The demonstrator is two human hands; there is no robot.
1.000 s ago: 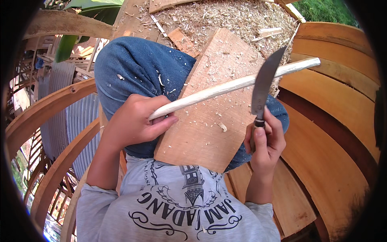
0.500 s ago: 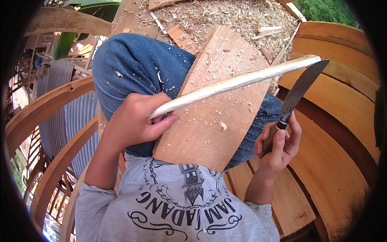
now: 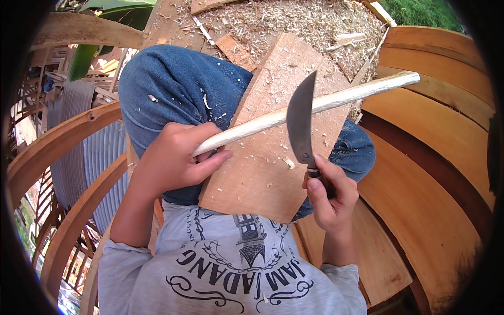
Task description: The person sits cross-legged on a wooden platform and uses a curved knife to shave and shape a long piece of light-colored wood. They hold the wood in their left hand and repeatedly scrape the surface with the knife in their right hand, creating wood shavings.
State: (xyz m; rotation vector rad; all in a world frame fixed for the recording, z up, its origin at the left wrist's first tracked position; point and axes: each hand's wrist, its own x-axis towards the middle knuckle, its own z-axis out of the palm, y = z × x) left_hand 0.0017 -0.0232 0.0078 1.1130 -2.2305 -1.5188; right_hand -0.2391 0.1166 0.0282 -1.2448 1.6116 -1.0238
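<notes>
A long, pale, whittled wooden stick (image 3: 362, 93) slants up to the right above my lap. My left hand (image 3: 191, 149) is closed around its near end. In my right hand (image 3: 333, 191) is a knife (image 3: 301, 121) with a broad, curved, dark blade and a short handle, mostly covered by my fingers. The blade points up and crosses in front of the stick's middle; whether it touches the wood I cannot tell. Beneath both, a wide wooden board (image 3: 257, 184) rests across my legs, sprinkled with small shavings.
Curled wood shavings (image 3: 294, 21) lie thick on the planks ahead, among a few offcuts (image 3: 234, 51). Curved wooden slats (image 3: 420, 210) rise on my right, and a wooden railing (image 3: 68, 131) runs on my left. Corrugated sheeting (image 3: 105, 168) shows beyond the railing.
My right hand has brought the knife leftward, from the stick's far end to its middle, and the blade now stands more upright. My left hand and the stick have hardly moved.
</notes>
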